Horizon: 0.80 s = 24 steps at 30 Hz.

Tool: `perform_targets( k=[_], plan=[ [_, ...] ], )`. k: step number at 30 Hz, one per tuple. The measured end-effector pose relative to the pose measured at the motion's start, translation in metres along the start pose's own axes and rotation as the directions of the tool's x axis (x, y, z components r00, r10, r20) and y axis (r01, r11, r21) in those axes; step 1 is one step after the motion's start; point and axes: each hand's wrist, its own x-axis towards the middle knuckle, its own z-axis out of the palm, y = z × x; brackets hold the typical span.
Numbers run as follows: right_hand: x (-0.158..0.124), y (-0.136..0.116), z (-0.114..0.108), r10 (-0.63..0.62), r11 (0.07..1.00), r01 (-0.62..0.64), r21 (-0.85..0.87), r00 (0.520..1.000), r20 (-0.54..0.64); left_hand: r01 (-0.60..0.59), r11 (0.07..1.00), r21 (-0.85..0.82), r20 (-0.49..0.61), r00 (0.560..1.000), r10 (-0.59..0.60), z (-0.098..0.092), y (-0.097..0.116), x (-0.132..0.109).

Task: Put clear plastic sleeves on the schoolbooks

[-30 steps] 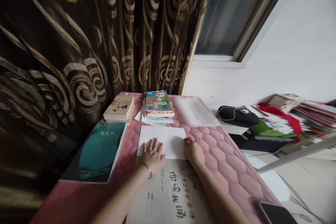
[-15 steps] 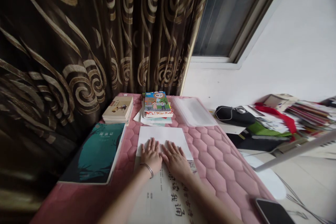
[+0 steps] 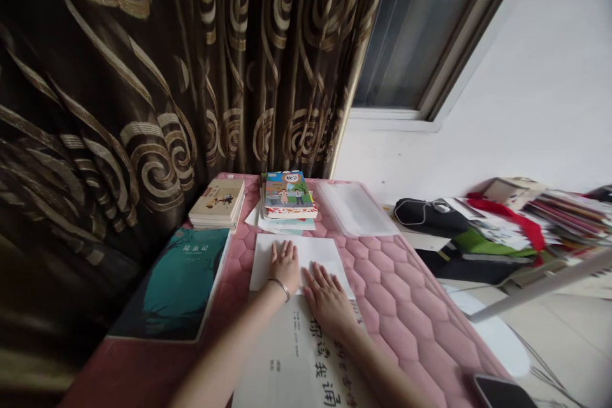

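A phone [image 3: 502, 392] is placed at the near right corner of the pink quilted tabletop [image 3: 396, 325]. A printed paper with large Chinese characters [image 3: 287, 357] is overlapped by a white sheet [image 3: 320, 255]. The left hand [image 3: 285, 266], a metal bangle [image 3: 280, 289] worn at its wrist, is laid open, palm down, on the white sheet. The right hand [image 3: 327, 301] is also held open and flat, across the sheet's lower edge. A teal-covered book [image 3: 172, 284] is set to the left. Beyond are a stack of books [image 3: 217, 204], a pile topped by a picture-covered book [image 3: 288, 194], and a clear plastic folder [image 3: 354, 207], with a patterned brown curtain [image 3: 143, 76] hung behind.
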Motion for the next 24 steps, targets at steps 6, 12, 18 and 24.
perform_targets(
  k=[6, 12, 18, 24],
  plan=[
    [-0.002, 0.002, 0.000, -0.001, 1.000, 0.001, 0.014, 1.000, -0.001, 0.061, 0.994, -0.090, 0.011, 0.998, -0.060, 0.017, -0.007, 0.028],
    [0.017, -0.008, -0.015, 0.035, 0.997, -0.036, 0.070, 0.999, 0.021, 0.081, 0.994, -0.074, -0.011, 0.997, -0.082, 0.028, -0.017, 0.028],
    [0.084, -0.025, -0.019, -0.078, 0.984, 0.083, 0.158, 0.996, -0.032, 0.047, 0.998, -0.052, 0.017, 0.999, -0.047, 0.032, -0.017, 0.033],
    [0.099, -0.002, -0.006, -0.008, 0.992, 0.007, 0.130, 1.000, 0.003, 0.104, 0.991, -0.088, -0.032, 0.994, -0.108, 0.026, -0.015, 0.030]
  ],
)
